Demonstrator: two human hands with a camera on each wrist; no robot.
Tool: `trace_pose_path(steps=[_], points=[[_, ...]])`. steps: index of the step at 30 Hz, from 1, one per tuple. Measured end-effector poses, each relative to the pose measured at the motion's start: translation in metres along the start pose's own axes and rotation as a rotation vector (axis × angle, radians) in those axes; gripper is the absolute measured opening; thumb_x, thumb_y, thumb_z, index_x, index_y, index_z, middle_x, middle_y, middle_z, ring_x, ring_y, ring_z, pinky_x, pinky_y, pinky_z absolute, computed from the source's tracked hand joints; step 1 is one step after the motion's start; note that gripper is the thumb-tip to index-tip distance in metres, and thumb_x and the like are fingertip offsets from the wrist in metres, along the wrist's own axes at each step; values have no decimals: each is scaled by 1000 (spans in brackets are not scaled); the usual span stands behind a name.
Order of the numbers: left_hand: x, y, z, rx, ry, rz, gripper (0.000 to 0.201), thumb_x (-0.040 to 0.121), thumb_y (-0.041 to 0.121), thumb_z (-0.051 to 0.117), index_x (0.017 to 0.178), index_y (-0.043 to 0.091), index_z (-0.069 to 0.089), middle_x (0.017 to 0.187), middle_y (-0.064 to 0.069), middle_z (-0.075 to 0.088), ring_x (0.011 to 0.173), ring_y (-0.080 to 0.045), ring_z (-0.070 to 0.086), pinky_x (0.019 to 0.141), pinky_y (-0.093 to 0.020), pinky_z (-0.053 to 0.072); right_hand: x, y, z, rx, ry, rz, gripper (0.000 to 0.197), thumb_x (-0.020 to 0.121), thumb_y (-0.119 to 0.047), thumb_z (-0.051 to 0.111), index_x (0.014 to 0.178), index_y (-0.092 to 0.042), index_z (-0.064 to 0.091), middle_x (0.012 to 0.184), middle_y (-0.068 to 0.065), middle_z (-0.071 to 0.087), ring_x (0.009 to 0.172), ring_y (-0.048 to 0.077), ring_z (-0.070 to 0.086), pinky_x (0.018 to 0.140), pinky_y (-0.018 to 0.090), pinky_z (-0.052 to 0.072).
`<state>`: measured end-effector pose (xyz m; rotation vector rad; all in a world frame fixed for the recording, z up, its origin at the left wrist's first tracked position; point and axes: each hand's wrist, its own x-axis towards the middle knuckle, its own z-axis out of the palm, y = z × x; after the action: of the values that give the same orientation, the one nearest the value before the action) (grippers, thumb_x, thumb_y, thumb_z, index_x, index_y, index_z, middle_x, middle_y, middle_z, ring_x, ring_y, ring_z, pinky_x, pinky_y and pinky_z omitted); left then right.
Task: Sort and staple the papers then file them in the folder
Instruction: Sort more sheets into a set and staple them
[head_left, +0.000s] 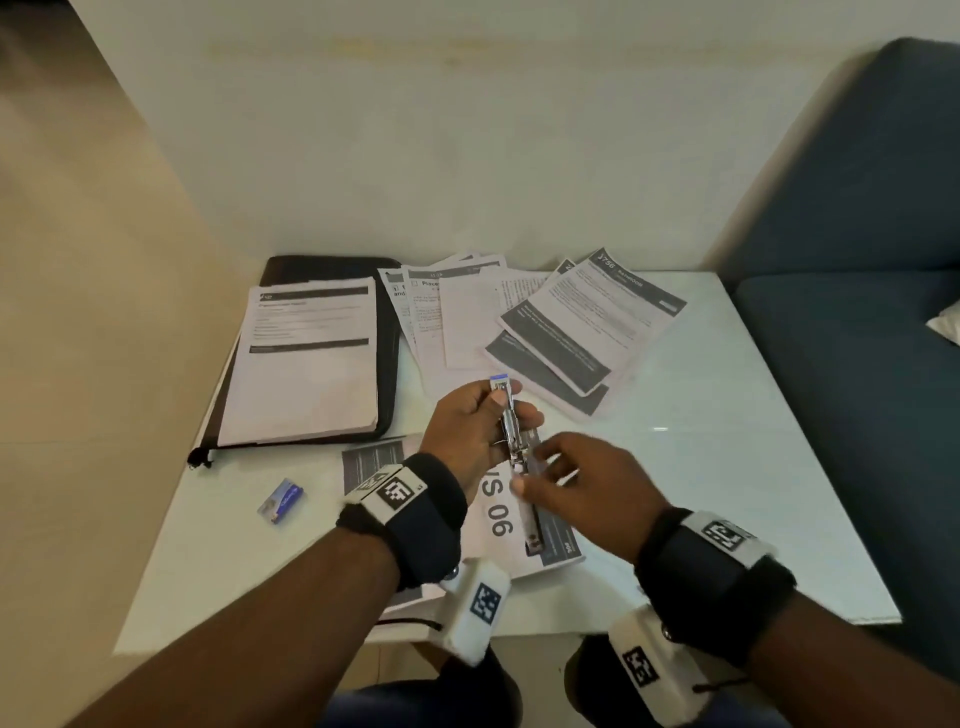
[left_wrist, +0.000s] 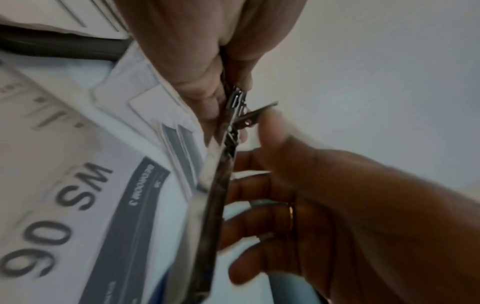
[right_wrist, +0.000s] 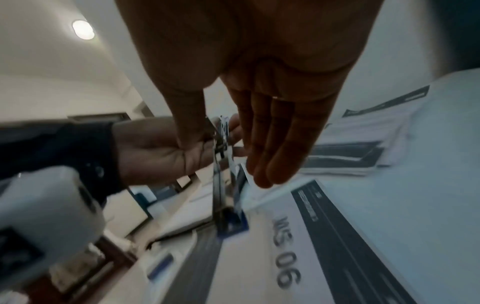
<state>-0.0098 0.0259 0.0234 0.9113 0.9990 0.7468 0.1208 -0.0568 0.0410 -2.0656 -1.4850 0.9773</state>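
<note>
Bare table (head_left: 727, 467) right of hands; folder (head_left: 387, 364), seemingly loose papers (head_left: 519, 322) crowd the back.

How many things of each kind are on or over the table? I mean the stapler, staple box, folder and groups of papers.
Stapler, held by the left hand: 1
Staple box, blue: 1
Folder, dark: 1
Groups of papers: 3 (on the folder, spread at the back, under the hands)
Total: 6

— What was the room like?
— A plain cream wall (head_left: 467, 130) stood behind the white bench (head_left: 727, 467), which sat in a corner.
— Any furniture?
— A dark blue sofa (head_left: 857, 260) just to the right, touching the bench's edge.
— And light?
— One round ceiling lamp (right_wrist: 83, 29), lit.
</note>
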Motion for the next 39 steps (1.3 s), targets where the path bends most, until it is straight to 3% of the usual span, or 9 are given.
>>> trace_pose_path(steps=[6,8,11,15,20,23,31,35,39], points=[[21,-46,-12,36,96,-239,22,106,13,37,123,4,46,92,-18,68,78,-24,68,55,-30,56,18,35,62,-384,-194,142,27,85,-47,67,88,-22,56,96,2,66,91,22,62,72,26,44],[30,-61,-21,78,153,-288,16,105,13,41,117,6,48,96,-19,68,83,-28,68,64,-37,59,23,41,72,-421,-193,154,22,87,-40,63,93,-19,62,101,5,69,95,24,65,76,28,49],[57,-97,-40,488,191,-200,11,94,27,55,96,16,56,105,-21,67,92,-37,69,76,-52,59,31,51,84,-457,-183,152,24,89,-34,61,103,-15,64,106,7,69,98,25,65,80,30,51],[75,-117,-53,683,185,-152,20,91,23,57,76,13,64,74,-14,67,67,-31,63,75,-54,58,41,57,94,-506,-151,125,21,90,-28,58,105,-13,62,107,9,67,99,29,65,78,30,49],[74,-104,-77,784,222,-204,12,93,17,56,102,20,65,111,-12,67,104,-35,64,96,-47,51,47,60,101,-526,-160,133,21,90,-26,59,106,-13,61,108,10,67,101,31,65,80,31,50],[56,-73,-108,1017,374,-104,16,95,17,54,105,15,66,106,-5,66,101,-26,60,93,-35,48,46,61,99,-539,-180,126,29,85,-37,63,108,-19,61,110,7,67,101,28,65,81,30,51],[20,-52,-220,1248,647,-274,27,90,18,61,116,17,62,129,-16,54,121,-37,49,100,-44,43,43,41,77,-600,-80,142,46,91,-59,50,107,-17,62,108,7,66,96,27,64,74,31,49],[5,-69,-242,1367,566,-386,59,79,43,77,124,14,52,127,-16,48,120,-38,46,98,-46,43,45,23,76,-578,-33,135,36,94,-53,48,99,-19,61,102,5,66,81,25,57,69,29,43],[9,-79,-248,1340,565,-310,47,84,29,75,120,9,55,124,-20,50,110,-42,53,96,-43,43,44,9,74,-559,-24,100,31,94,-50,49,86,-22,59,89,2,64,74,21,52,66,28,42]])
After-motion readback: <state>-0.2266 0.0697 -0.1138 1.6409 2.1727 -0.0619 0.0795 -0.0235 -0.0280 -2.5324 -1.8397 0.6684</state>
